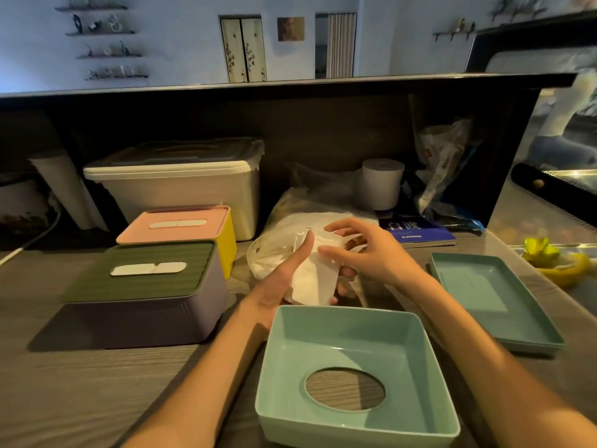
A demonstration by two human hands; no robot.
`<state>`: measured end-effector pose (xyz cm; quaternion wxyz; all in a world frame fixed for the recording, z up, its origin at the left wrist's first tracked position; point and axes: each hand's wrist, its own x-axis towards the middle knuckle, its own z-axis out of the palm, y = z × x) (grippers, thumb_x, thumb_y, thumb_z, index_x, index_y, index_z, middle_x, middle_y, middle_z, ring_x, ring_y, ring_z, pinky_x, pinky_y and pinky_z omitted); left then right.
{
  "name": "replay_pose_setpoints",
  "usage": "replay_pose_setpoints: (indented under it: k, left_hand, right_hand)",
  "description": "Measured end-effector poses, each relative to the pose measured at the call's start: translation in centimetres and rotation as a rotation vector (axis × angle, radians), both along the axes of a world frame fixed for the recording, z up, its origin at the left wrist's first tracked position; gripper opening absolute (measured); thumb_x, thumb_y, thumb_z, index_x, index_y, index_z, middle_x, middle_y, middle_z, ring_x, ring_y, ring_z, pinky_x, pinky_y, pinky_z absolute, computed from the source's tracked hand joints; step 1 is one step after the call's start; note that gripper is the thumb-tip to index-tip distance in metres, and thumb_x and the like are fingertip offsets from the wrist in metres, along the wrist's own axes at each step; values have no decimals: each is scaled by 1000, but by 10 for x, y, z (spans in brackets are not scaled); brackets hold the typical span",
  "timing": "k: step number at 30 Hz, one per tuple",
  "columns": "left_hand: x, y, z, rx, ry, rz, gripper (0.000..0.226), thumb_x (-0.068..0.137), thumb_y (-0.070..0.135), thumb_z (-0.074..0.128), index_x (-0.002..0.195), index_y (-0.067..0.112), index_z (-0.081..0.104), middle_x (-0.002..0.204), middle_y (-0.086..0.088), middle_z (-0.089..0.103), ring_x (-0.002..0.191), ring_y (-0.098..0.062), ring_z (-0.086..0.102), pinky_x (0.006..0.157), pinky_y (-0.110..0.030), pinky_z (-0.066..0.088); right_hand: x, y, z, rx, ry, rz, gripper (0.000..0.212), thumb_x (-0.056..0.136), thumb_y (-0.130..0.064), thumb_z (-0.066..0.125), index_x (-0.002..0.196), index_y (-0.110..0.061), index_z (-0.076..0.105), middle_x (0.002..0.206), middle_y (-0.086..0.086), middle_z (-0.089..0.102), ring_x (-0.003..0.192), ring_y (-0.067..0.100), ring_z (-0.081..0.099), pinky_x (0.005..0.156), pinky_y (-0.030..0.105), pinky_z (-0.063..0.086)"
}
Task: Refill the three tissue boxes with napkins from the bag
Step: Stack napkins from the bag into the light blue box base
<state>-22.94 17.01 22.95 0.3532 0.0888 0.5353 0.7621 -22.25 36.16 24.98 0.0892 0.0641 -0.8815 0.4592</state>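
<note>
The left hand [284, 279] holds a stack of white, soft, creased napkins [310, 273], thumb curled over them. The right hand [361, 253], fingers [342, 226] loosely spread, touches their top edge. Behind the fingers lies the clear napkin bag [290, 227]; just below, the open teal box [352, 376] sits on the surface [97, 392].

A lidded white storage bin [181, 181] stands at the upper left of centre; a white paper roll [382, 182] stands right of it; a blue book [416, 232] lies below the roll; banana peel [559, 263] lies on the tabletop [80, 383] at the right edge.
</note>
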Motion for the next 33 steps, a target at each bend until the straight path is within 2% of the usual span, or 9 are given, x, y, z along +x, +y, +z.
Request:
replay_pose_setpoints:
  k: [5,9,13,15,19,22,25,29,33]
  left_hand:
    - [-1,-4,3,-76,107,38,53,90,39,72,134,12,60,117,-20,69,87,-27,73,72,-38,60]
    - [-17,-8,-10,-336,634,276,39,84,12,79,119,17,62,113,-8,70,103,-23,69,78,-28,56]
    - [-14,-5,-15,-382,847,369,31,82,5,81,103,23,68,100,3,71,87,-4,67,72,-18,53]
    - [-13,-4,-19,-397,864,388,32,82,5,81,105,23,69,102,5,71,88,-4,67,73,-18,54]
    - [-11,2,-22,-327,802,406,31,86,15,79,114,17,67,109,8,72,100,-4,68,82,-20,55]
    - [-7,13,-24,-363,732,504,24,93,35,70,112,20,67,108,13,69,100,1,63,84,-14,49]
    - [-11,19,-27,-402,709,573,22,97,38,63,111,22,65,108,13,67,102,-1,60,93,-25,49]
    - [-14,20,-25,-373,637,571,18,100,35,60,111,22,64,107,10,66,102,-11,61,97,-38,50]
    - [-15,24,-25,-355,539,565,29,98,53,56,104,26,64,106,1,68,102,-20,64,97,-44,51]
  right_hand:
    - [5,12,2,-77,-88,111,38,91,-37,76,127,-35,66,115,-14,71,105,5,67,89,25,54]
    - [17,20,-12,-105,-74,75,16,94,-27,72,106,-37,71,104,-9,74,99,10,69,89,31,55]
    - [22,20,-34,-157,12,53,36,79,-26,74,115,-24,68,111,-1,74,107,18,70,98,45,56]
    - [22,16,-40,-142,72,48,45,82,-16,74,125,-22,61,118,0,71,111,15,68,100,42,56]
    - [27,6,-42,-42,233,95,65,87,-5,68,145,-27,47,135,-6,60,119,3,58,102,19,45]
    - [26,1,-46,-12,314,120,70,88,-3,68,150,-23,43,150,-8,50,137,4,47,114,18,35]
    - [21,-2,-52,84,368,69,68,90,-1,67,149,-26,46,145,-4,52,130,5,49,105,9,37]
    - [17,-2,-58,223,373,-2,56,93,-10,69,144,-25,51,130,-2,53,107,11,57,84,15,49]
    - [18,-2,-57,126,329,9,54,91,-13,70,140,-22,50,139,-4,53,121,11,55,99,17,45]
